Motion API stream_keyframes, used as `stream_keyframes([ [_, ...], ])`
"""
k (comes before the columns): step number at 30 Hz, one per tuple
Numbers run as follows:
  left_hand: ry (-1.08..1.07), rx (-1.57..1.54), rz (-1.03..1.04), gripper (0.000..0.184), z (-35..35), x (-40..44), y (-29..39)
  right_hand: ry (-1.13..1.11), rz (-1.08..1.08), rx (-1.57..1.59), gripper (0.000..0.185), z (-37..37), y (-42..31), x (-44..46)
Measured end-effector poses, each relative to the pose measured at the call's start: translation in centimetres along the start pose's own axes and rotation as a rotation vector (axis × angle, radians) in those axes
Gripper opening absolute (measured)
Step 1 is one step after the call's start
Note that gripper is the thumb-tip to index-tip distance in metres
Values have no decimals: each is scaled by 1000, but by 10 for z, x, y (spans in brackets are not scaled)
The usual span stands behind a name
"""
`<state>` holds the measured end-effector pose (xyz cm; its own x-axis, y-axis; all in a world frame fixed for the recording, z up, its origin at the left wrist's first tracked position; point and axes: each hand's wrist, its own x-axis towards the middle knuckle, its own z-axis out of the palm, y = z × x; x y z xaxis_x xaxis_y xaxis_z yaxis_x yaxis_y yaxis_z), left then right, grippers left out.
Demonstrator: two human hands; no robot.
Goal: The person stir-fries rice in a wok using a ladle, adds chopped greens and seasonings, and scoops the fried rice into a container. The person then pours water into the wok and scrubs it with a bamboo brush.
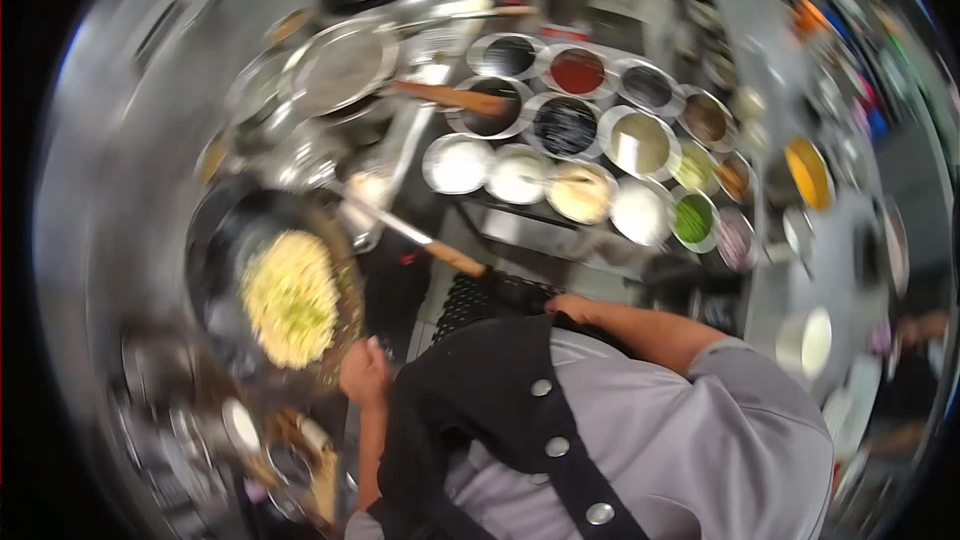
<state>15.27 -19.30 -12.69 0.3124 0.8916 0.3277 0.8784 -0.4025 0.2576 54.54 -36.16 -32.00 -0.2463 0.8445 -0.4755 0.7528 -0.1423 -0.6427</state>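
Note:
A dark wok [215, 240] stands on the left, holding a heap of pale yellow food [290, 295] with green bits; blur hides its exact kind. My left hand [366, 372] is closed, thumb upward, at the wok's lower right rim. Whether it grips the rim, a handle or something else is unclear. My right hand [568, 308] is by my waist at the edge of the black apron [450, 370], its fingers mostly hidden. Between the wok and the seasoning pots, a long-handled metal utensil with a wooden grip [455, 258] points toward me, its head blurred.
Several round pots of seasonings [580, 195], sauces and chopped greens [692, 218] stand ahead. A wooden-handled tool [450, 95] lies across one. A round strainer-like pan [345, 65] sits at upper left. Along the right runs a steel counter [775, 280] with bowls; a person [905, 380] is at far right.

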Motion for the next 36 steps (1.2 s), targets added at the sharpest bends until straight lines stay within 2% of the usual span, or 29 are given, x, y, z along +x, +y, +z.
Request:
stream_keyframes([
  [3,-10,-126,128,27,0,-1,2,212,188,125,19,-3,-53,-72],
  [5,104,-141,142,32,5,-4,-4,365,269,402,21,10,-73,-109],
  [6,79,-164,176,32,6,-6,-7,389,305,423,21,17,-81,-129],
  [8,13,-54,58,32,8,-8,-8,551,225,442,23,23,-98,-174],
  [10,12,-81,77,35,10,-10,-6,589,285,490,22,18,-121,-221],
  [13,23,-64,69,39,9,-9,-8,882,346,570,20,26,-118,-266],
  [14,30,-58,72,39,8,-9,-7,885,338,574,20,27,-110,-275],
  [16,-14,-75,54,40,6,-12,-4,1050,341,802,18,17,-89,-290],
  [17,3,-68,49,40,9,-14,-6,1137,275,825,16,6,-73,-296],
  [18,92,-8,116,40,14,-17,-9,1199,155,983,17,-9,-58,-300],
  [20,196,64,172,41,21,-27,2,1302,114,984,18,-60,-38,-316],
  [22,331,194,158,49,28,-45,21,1390,115,853,23,-120,-14,-335],
  [23,332,271,151,63,32,-47,22,1483,124,739,25,-153,5,-343],
  [26,376,431,-7,69,47,-47,35,1707,251,426,41,-264,56,-360],
  [28,340,510,-150,73,54,-45,48,1838,335,114,53,-360,158,-344],
  [30,228,474,-227,82,37,-43,70,1694,576,-176,66,-399,222,-335],
  [31,180,506,-216,83,33,-42,65,1469,650,-21,72,-411,229,-340],
  [32,98,415,-189,89,20,-42,68,1364,632,21,73,-417,254,-336],
  [33,79,404,-171,95,17,-44,64,1284,505,-40,71,-425,292,-330],
  [34,12,323,-149,100,3,-43,69,1167,513,-5,71,-431,312,-325],
  [35,-14,296,-108,102,0,-43,60,1186,455,-96,73,-427,298,-328],
  [36,-60,261,-127,105,-4,-42,56,1122,497,-33,81,-432,303,-325],
])
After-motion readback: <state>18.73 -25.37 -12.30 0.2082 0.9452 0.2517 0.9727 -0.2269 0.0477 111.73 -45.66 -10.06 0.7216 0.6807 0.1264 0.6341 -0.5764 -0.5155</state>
